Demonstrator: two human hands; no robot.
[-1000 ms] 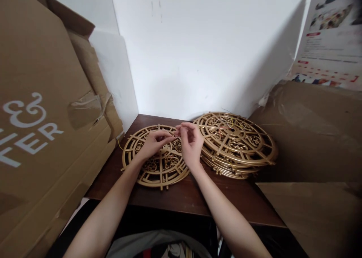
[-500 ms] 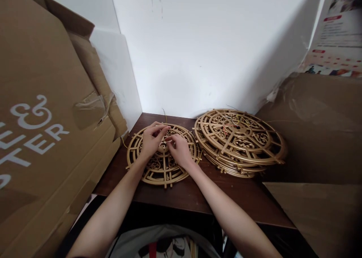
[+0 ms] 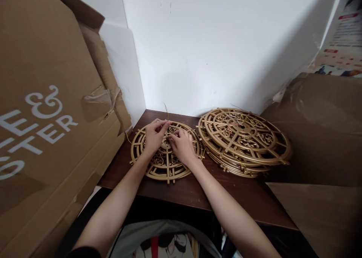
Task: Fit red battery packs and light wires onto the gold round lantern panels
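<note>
A round gold openwork frame with scrollwork and a hub lies flat on the dark wooden table. Over its far half, my left hand is closed in a pinch, thumb and forefinger together at a thin wire that sticks up past the far rim. My right hand is over the right of the hub, its thumb and forefinger pinched near the centre. Whatever lies between those right fingertips is too small to make out. Yellow wire ends poke out at the left rim.
Several similar gold frames are stacked to the right, with thin wires on top. A large cardboard box stands at left, another box at right. A white wall closes off the back of the dark table.
The view has shifted slightly, moving the scene to the right. My left fingertips have moved a little towards the frame's far rim, and my right hand stays near the hub.
</note>
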